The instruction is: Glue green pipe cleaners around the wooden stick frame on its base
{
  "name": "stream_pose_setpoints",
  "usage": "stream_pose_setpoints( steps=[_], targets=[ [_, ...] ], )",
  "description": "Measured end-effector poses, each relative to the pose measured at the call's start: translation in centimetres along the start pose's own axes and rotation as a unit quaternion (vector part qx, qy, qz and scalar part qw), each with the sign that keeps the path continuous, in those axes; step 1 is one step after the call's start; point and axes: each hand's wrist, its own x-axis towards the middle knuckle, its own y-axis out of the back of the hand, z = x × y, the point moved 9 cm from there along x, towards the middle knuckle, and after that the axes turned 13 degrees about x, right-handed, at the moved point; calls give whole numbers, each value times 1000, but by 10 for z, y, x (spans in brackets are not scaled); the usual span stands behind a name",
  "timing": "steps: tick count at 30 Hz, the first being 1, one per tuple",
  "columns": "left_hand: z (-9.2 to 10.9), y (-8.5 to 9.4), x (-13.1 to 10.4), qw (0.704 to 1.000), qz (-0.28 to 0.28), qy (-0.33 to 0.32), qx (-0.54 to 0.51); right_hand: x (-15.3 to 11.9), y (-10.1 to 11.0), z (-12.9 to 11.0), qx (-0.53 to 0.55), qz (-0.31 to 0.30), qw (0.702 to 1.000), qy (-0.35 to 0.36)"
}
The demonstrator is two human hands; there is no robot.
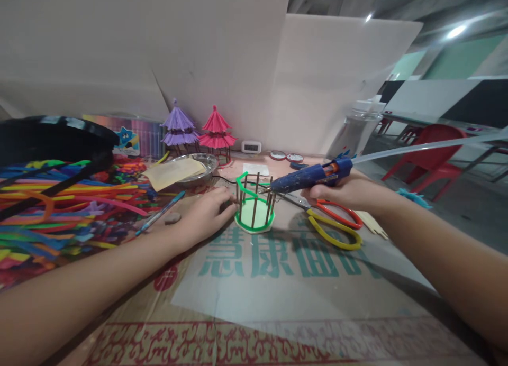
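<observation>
A small pavilion frame [253, 216] stands upright on the table, with thin brown posts on a pale green base edged in bright green. A bent green pipe cleaner [243, 185] runs along part of its top. My left hand [208, 213] rests at its left side, thumb and fingers closed against the posts and base edge; the exact contact is partly hidden. My right hand [341, 192] grips a blue glue gun [301, 179] with a long clear glue stick in its back. The gun's nozzle is at the top right of the frame, near the green strip.
Scissors [335, 234] with red and yellow handles lie under my right hand. Colourful pipe cleaners [71, 202] pile up at left, near a blue pen [161, 212]. Behind stand a purple pavilion [177, 125], a pink pavilion [215, 128], a metal bowl [208, 162] and a small clock [251, 146].
</observation>
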Motion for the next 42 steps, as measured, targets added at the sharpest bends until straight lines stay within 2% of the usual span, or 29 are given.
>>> stream_pose_setpoints(
  steps=[5,9,15,22,34,38,42],
  targets=[
    [1,3,0,1000,12,-5,-15,0,-8,-5,37,-15,999,-3],
    [1,4,0,999,19,-4,-27,0,-8,-6,15,-12,1000,-9],
    [0,3,-1,1000,17,2,-16,1,-11,-9,36,-24,999,-1],
    [0,3,-1,1000,19,-4,-11,2,-10,-5,3,-21,1000,1],
    [-1,3,0,999,19,1,-26,3,-11,-8,7,-18,1000,13],
    [0,3,0,1000,16,0,-22,3,-10,-4,-7,-20,1000,-7],
    [0,3,0,999,19,3,-26,2,-13,-11,9,-32,999,19]
  ],
)
